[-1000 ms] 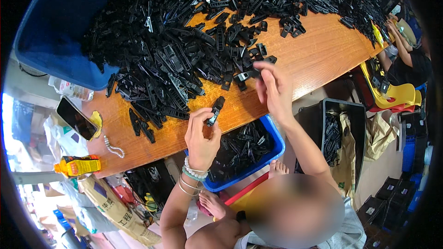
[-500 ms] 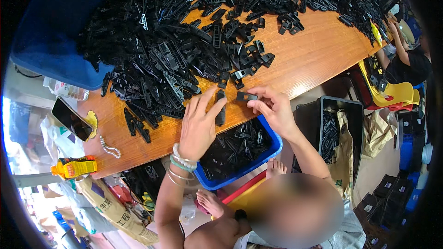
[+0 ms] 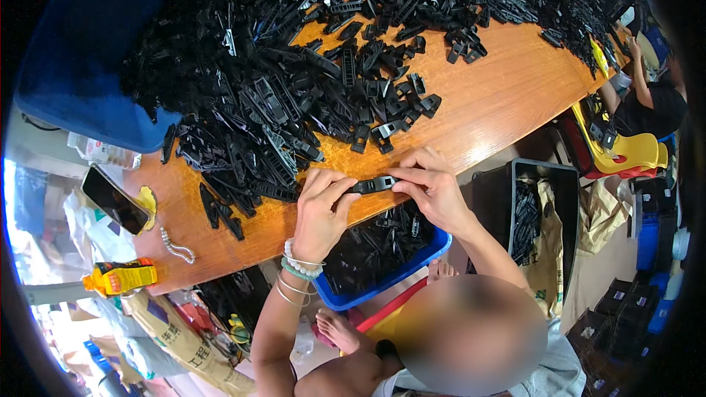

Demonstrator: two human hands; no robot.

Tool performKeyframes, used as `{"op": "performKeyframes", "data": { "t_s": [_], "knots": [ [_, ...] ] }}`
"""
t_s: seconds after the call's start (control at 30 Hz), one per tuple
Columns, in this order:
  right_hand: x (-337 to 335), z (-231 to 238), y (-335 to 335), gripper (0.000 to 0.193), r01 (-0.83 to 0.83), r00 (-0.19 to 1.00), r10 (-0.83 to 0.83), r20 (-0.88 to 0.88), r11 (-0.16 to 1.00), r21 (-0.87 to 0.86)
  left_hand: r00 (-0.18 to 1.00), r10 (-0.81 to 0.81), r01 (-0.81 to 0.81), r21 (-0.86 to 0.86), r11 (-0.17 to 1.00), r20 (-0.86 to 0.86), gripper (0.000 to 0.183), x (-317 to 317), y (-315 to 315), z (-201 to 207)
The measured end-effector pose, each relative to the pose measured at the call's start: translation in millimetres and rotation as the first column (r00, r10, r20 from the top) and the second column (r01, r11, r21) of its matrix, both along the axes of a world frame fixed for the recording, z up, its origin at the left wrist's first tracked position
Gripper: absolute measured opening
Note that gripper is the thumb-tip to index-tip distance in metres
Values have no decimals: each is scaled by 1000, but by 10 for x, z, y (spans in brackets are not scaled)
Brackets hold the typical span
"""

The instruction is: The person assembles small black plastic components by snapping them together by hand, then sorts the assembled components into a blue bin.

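Over the front edge of the wooden table, both hands grip a black plastic buckle part (image 3: pixel 376 184) from opposite ends. My left hand (image 3: pixel 322 204) is closed, pinching its left end between thumb and fingers. The thumb and fingertips of my right hand (image 3: pixel 435 190) press on the right end. The part lies level, with a rectangular opening near its right side; its ends are hidden by fingertips. Just beyond, several small black buckle pieces (image 3: pixel 386 130) lie at the edge of a big heap of black ribbed plastic straps (image 3: pixel 272 99).
Under the table edge sits a blue bin (image 3: pixel 441 244) holding black parts. A black crate (image 3: pixel 566 176) stands to the right. On the table's left are a phone (image 3: pixel 114 198), a beaded bracelet (image 3: pixel 176 246) and a yellow bottle (image 3: pixel 121 277). Another person (image 3: pixel 651 106) works at far right.
My left hand has picked the long black piece up off the table. My right hand has brought its small piece over, and the two now meet end to end between my hands.
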State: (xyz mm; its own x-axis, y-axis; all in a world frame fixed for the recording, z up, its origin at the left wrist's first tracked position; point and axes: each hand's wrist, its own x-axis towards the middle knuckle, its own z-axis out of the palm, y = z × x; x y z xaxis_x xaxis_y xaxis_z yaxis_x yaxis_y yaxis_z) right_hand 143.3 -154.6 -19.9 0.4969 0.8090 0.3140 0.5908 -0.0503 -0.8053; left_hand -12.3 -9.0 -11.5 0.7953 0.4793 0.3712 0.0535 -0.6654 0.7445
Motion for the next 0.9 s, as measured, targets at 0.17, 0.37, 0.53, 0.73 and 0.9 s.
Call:
{"op": "performKeyframes", "data": {
  "t_s": [0.17,0.37,0.53,0.73,0.9],
  "knots": [
    [-14,49,86,19,-106,986,106,130,994,-10,999,-44,45,48,998,-19,26,-7,13,-29],
    [-28,140,26,27,-364,931,364,1,931,6,995,53,-22,323,946,-87,34,197,263,210],
    [321,15,375,30,123,873,-130,470,991,44,976,122,52,740,671,-179,32,490,472,211],
    [308,-51,251,31,203,904,-261,339,959,197,996,-71,82,827,557,-50,27,210,11,335],
    [34,55,-38,29,126,964,-116,-241,992,25,953,-122,246,470,848,-279,33,139,-116,235]
  ]
}}
